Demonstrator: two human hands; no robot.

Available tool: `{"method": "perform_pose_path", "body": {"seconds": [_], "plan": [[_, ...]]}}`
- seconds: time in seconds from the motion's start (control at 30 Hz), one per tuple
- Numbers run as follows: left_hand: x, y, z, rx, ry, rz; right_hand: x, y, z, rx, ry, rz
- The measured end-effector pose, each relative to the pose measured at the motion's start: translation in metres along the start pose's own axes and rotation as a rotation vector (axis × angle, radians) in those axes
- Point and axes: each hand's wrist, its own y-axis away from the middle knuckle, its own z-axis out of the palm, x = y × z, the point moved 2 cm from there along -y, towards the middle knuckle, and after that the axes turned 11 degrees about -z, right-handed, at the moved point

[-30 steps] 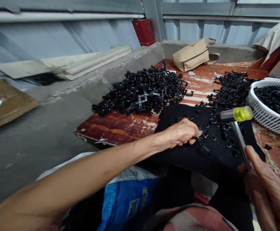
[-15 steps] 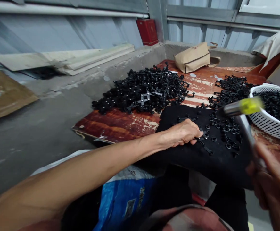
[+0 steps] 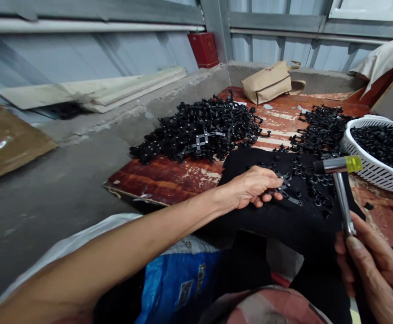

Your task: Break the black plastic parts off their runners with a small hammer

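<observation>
My left hand [image 3: 259, 185] pinches a black jointed linkage [image 3: 291, 198] over a black cloth pad [image 3: 250, 225]. One arm of the linkage sticks out to the right of my fingers; the rest is partly hidden by them. My right hand [image 3: 372, 261] is wrapped round the handle of a small hammer [image 3: 341, 184] with a metal head and a yellow end. The hammer is raised at the pad's right side, its dark face toward the left. Loose small round black parts [image 3: 318, 180] lie on the pad between the linkage and the hammer.
A large heap of black linkages [image 3: 196, 126] lies on the worn red-brown board [image 3: 156, 180]. At right are a smaller pile of black parts [image 3: 321, 126] and a white basket [image 3: 372, 162] of black pieces. A tan bag [image 3: 267, 85] sits behind. A blue sack [image 3: 176, 288] is below my left arm.
The hammer has gone from a blurred swing to a steadier pose, a little lower. My left fingers have loosened slightly round the linkage, which has turned a little. The view has shifted slightly.
</observation>
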Motion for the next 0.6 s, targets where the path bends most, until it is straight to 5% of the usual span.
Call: {"method": "perform_pose_path", "body": {"seconds": [0.27,0.6], "plan": [[-0.007,-0.004,0.017,0.143,0.394,0.041,0.011,0.01,-0.004,0.113,-0.143,0.138],[-0.007,-0.007,0.015,0.19,0.427,0.07,0.021,0.014,-0.008,0.077,-0.066,0.164]]}}
